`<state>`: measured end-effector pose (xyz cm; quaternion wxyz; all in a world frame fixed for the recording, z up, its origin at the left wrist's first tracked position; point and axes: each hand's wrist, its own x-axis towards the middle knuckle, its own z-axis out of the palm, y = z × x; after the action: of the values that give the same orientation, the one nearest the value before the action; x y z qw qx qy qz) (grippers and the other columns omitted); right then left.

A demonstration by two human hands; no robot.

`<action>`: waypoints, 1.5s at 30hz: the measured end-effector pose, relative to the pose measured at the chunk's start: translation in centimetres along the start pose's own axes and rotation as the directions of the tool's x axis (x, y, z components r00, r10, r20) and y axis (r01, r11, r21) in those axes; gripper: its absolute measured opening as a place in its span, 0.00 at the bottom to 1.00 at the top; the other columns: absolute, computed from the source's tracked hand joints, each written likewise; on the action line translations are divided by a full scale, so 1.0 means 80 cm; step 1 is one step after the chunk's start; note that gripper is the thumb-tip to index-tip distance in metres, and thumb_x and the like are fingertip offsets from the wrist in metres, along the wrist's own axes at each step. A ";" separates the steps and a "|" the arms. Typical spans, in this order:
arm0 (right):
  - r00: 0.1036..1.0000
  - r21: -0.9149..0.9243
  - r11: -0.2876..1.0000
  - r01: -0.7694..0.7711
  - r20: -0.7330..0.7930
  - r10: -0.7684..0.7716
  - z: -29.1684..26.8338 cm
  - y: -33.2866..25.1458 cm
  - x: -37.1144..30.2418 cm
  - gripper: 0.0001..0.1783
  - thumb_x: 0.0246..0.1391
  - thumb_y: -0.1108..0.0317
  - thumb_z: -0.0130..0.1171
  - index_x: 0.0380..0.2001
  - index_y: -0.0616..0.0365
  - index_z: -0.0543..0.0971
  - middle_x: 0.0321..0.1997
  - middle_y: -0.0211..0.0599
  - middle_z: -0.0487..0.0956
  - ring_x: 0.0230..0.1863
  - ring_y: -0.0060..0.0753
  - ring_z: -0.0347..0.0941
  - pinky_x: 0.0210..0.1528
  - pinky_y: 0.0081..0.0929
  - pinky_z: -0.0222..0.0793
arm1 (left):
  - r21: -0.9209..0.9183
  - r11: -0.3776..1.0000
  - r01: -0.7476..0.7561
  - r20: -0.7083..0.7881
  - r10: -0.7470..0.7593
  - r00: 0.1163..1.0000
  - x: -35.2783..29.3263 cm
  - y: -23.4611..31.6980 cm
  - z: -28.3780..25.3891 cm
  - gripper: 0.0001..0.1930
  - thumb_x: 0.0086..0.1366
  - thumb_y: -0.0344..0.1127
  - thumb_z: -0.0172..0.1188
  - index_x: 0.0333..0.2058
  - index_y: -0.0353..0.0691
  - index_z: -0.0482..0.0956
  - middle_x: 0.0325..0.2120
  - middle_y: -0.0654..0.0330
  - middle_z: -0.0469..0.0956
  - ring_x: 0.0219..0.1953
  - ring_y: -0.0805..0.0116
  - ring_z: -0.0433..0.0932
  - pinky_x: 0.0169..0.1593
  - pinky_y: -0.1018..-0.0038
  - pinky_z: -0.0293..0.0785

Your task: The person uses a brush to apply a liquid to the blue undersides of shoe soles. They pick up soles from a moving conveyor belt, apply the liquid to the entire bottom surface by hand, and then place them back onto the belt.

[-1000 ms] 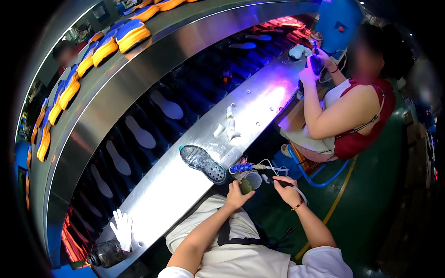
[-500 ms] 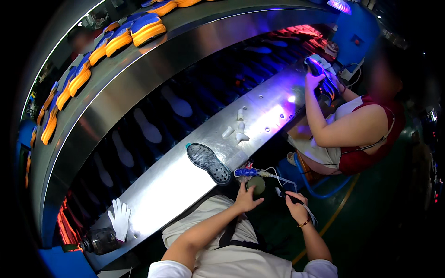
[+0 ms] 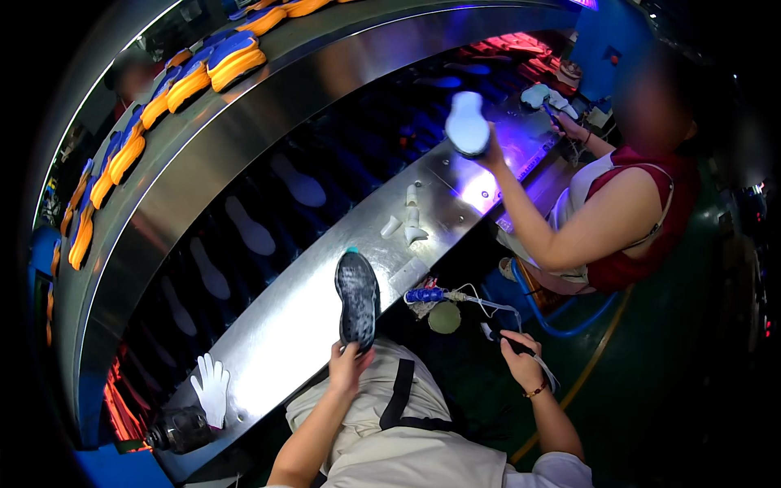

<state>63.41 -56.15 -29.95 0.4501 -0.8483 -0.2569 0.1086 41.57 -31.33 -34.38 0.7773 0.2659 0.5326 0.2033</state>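
Note:
My left hand [image 3: 348, 370] pinches one end of a dark shoe sole [image 3: 356, 297], thumb on its face. The sole's far end, with a small teal patch, rests on or just above the metal worktable [image 3: 285, 313]; I cannot tell which. White smears cover its black inner face. To the right, past the table's edge, my right hand [image 3: 525, 368] is closed on a black-handled brush-like tool [image 3: 517, 346] with a pale tip and a thin tube trailing from it. Between the hands are a blue fitting [image 3: 425, 295] with clear tubing and a round greenish lid-like disc [image 3: 445, 318].
Several white cone-shaped pieces [image 3: 412, 220] lie on the table. A white glove [image 3: 211, 389] and dark jar [image 3: 181, 429] sit at the near left end. Soles hang behind; orange-blue soles [image 3: 236, 61] line the upper conveyor. At right a co-worker [image 3: 626, 220] lifts a pale sole [image 3: 467, 126].
My left hand has moved left from beside the disc and taken hold of the sole, which has turned more upright. The right hand stays with the tool. The co-worker now holds up a sole.

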 end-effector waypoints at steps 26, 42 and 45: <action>0.609 0.024 0.636 0.771 0.262 -0.748 0.259 -0.181 0.093 0.09 0.42 0.70 0.56 0.31 0.60 0.78 0.34 0.40 0.79 0.35 0.39 0.73 0.38 0.33 0.65 | 0.113 0.994 -0.008 0.169 -0.012 0.986 0.016 0.061 -0.073 0.18 0.61 0.32 0.52 0.46 0.28 0.61 0.35 0.48 0.73 0.32 0.62 0.79 0.35 0.74 0.79; 0.692 0.197 0.866 0.460 0.532 -0.489 0.291 -0.162 0.077 0.11 0.45 0.69 0.57 0.32 0.64 0.78 0.32 0.48 0.79 0.34 0.34 0.76 0.39 0.27 0.70 | 0.851 0.018 -0.525 0.307 0.794 0.525 0.068 0.004 -0.080 0.39 0.39 0.52 0.68 0.47 0.34 0.67 0.39 0.51 0.69 0.41 0.54 0.69 0.42 0.64 0.66; 0.749 0.307 0.951 -0.024 0.636 -0.186 0.282 -0.161 0.095 0.09 0.46 0.68 0.59 0.31 0.62 0.80 0.30 0.35 0.80 0.31 0.22 0.74 0.36 0.18 0.68 | 0.849 0.008 -0.529 0.295 0.823 0.486 0.068 0.004 -0.075 0.39 0.39 0.52 0.68 0.48 0.35 0.67 0.39 0.52 0.69 0.41 0.54 0.68 0.43 0.64 0.65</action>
<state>56.11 -30.18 -31.89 0.4570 -0.6663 -0.4162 0.4172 37.85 -26.66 -39.82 0.2292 0.8106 0.4566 0.2862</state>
